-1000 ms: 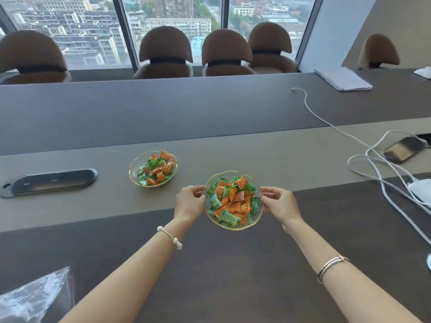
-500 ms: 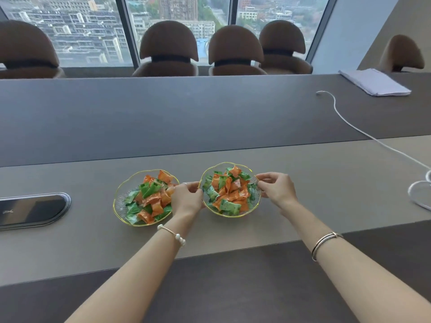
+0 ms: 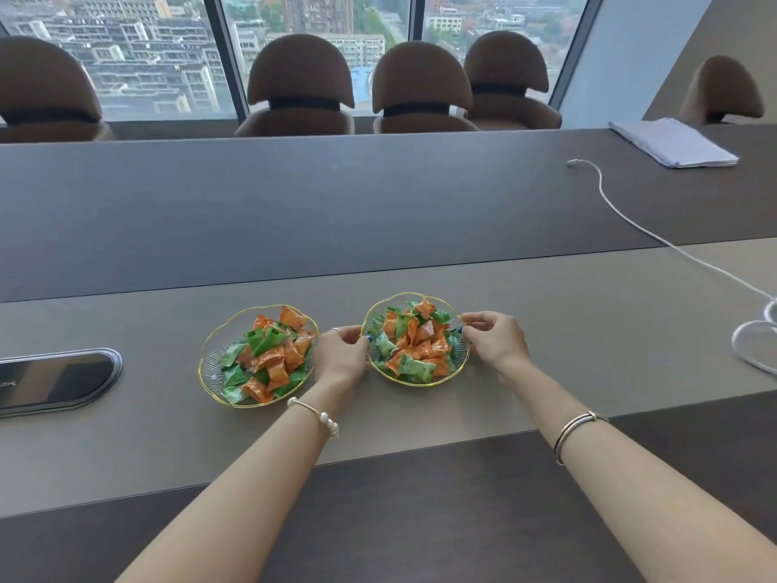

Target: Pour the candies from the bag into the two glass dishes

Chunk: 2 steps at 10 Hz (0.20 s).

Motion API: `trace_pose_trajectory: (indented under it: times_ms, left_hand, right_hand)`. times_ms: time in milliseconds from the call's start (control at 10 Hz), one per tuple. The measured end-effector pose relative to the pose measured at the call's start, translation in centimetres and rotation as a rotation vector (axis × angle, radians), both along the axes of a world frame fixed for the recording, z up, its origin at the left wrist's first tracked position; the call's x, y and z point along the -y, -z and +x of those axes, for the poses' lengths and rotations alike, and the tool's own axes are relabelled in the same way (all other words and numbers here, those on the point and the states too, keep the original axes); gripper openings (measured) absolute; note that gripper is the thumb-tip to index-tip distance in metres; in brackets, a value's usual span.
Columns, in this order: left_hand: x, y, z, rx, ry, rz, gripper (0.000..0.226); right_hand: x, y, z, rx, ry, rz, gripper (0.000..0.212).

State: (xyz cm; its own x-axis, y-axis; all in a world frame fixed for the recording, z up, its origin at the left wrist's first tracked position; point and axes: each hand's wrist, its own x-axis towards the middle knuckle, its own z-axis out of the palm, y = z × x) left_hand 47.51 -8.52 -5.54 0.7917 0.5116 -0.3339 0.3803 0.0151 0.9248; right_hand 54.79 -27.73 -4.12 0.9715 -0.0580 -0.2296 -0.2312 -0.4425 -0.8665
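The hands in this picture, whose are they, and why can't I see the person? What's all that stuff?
The camera sits on the person's head and looks down, so you see only their arms. The left hand and right hand each have a grip on one side of the right dish, a glass dish full of orange and green candies. It sits on the long table. Beside it is the left dish, also full of candies. Farther off lie a white cable and a stack of papers, with chairs behind.
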Motion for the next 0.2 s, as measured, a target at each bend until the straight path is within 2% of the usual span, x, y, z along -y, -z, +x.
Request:
trace_pose_trajectory:
  times_ms: [100, 200]
  left_hand:
    - [0.2, -0.3, -0.2, -0.028, -0.003, 0.029, 0.015]
    - [0.4, -1.5, -0.6, -0.047, -0.031, 0.127, 0.038]
  right_hand:
    - [0.0, -0.2, -0.2, -0.026, -0.035, -0.008, 0.023]
    - [0.0, -0.8, -0.4, -0.010, -0.033, -0.032, 0.028]
